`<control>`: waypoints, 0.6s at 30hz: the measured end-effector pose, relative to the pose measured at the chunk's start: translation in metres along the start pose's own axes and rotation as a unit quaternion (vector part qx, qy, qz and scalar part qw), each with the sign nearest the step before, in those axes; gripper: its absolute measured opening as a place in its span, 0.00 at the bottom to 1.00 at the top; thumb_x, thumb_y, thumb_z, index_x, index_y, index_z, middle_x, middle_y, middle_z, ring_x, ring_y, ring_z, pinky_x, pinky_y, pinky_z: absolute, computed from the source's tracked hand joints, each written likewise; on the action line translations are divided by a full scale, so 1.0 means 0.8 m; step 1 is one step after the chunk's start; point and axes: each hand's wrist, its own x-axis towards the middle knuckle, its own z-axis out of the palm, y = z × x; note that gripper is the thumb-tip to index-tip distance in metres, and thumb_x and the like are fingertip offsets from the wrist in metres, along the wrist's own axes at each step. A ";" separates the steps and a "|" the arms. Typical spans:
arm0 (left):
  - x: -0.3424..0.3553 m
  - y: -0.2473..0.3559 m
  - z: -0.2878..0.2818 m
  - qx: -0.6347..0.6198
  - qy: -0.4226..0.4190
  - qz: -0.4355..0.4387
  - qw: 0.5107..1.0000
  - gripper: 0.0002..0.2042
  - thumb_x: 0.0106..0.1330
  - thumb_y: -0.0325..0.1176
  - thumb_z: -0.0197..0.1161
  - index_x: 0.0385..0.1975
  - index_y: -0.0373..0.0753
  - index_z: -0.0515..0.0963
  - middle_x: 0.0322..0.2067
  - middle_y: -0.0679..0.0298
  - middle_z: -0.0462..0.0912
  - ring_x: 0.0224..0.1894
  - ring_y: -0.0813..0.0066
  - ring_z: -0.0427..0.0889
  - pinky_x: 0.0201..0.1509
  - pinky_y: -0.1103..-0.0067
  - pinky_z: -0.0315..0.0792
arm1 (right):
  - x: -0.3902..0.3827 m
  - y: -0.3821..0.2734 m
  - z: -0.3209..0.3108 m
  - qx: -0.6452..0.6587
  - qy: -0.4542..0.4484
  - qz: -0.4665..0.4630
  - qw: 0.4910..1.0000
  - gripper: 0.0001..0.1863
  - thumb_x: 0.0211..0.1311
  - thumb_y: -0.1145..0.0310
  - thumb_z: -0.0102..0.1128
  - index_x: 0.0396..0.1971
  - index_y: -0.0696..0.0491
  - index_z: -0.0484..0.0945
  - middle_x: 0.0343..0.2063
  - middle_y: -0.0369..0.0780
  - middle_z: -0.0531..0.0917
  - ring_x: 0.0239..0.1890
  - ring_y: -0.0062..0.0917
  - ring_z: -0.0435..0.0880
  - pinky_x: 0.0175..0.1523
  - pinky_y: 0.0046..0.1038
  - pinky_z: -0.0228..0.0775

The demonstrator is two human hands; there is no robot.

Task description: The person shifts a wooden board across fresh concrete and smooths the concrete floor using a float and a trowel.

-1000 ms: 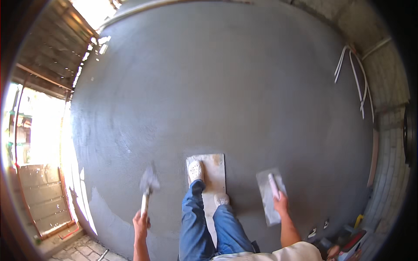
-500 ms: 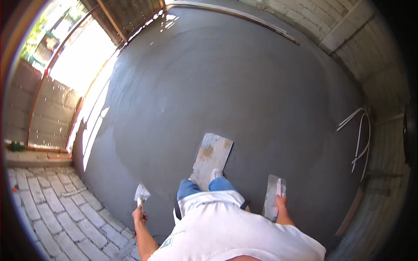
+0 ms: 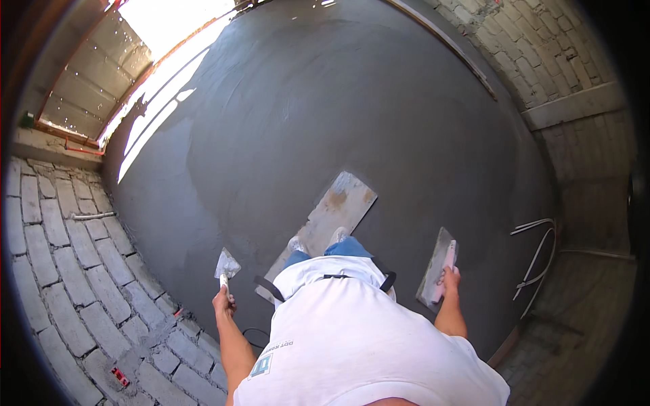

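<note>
My left hand (image 3: 224, 302) is closed round the handle of a small pointing trowel (image 3: 228, 265), its pale blade smeared with mortar and pointing away from me. Off to the right, my right hand (image 3: 448, 279) grips the pink handle of a rectangular finishing trowel (image 3: 433, 268). Both tools are held above smooth grey wet concrete (image 3: 352, 122); whether either blade touches it I cannot tell. Under my feet lies a stained board (image 3: 341, 203) on the concrete, with my two shoes on it.
A brick wall (image 3: 81, 291) runs along the left, with a small red object (image 3: 120, 377) at its lower part. White tubing (image 3: 535, 264) curls up at the right. A long wooden strip (image 3: 452, 46) borders the far right side. Bright sunlight falls through the corrugated metal sheets (image 3: 101, 64) at upper left.
My view has turned and tilted down, so the board and wall sit differently. Both hands appear higher in the picture, and the finishing trowel is tilted more. Each hand keeps its trowel.
</note>
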 end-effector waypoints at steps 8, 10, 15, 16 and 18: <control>0.040 0.033 -0.033 0.043 0.020 -0.017 0.999 0.14 0.67 0.46 0.58 0.33 0.40 0.72 0.15 0.67 0.70 0.12 0.79 0.67 0.13 0.83 0.59 | -0.051 -0.026 -0.012 0.049 0.029 0.007 0.998 0.16 0.63 0.65 0.54 0.49 0.52 0.68 0.20 0.34 0.70 0.14 0.17 0.66 0.14 0.23 0.62; 0.041 0.069 -0.021 0.060 0.017 0.010 0.998 0.14 0.67 0.45 0.57 0.29 0.40 0.72 0.13 0.68 0.69 0.10 0.79 0.66 0.10 0.82 0.58 | -0.063 -0.046 -0.014 0.052 0.018 -0.023 0.998 0.21 0.63 0.64 0.54 0.54 0.51 0.64 0.21 0.34 0.70 0.14 0.16 0.66 0.15 0.23 0.62; 0.005 0.163 0.061 0.076 -0.042 0.221 0.971 0.17 0.63 0.46 0.60 0.22 0.38 0.73 0.12 0.67 0.70 0.10 0.78 0.67 0.10 0.77 0.56 | -0.075 -0.152 0.007 0.063 -0.045 -0.143 0.987 0.28 0.64 0.58 0.56 0.61 0.50 0.61 0.23 0.33 0.69 0.16 0.14 0.65 0.17 0.18 0.63; -0.018 0.184 0.093 0.089 -0.052 0.263 0.959 0.15 0.66 0.44 0.57 0.23 0.40 0.71 0.12 0.70 0.67 0.10 0.80 0.64 0.11 0.78 0.53 | -0.078 -0.179 0.016 0.049 -0.065 -0.151 0.985 0.28 0.64 0.58 0.56 0.61 0.50 0.61 0.23 0.33 0.69 0.16 0.14 0.65 0.17 0.18 0.63; -0.058 0.209 0.145 0.084 -0.103 0.321 0.938 0.15 0.66 0.45 0.58 0.31 0.38 0.77 0.16 0.72 0.68 0.15 0.84 0.65 0.15 0.80 0.57 | -0.088 -0.234 0.037 0.029 -0.124 -0.176 0.976 0.26 0.64 0.53 0.57 0.56 0.51 0.67 0.24 0.32 0.69 0.16 0.13 0.66 0.18 0.17 0.62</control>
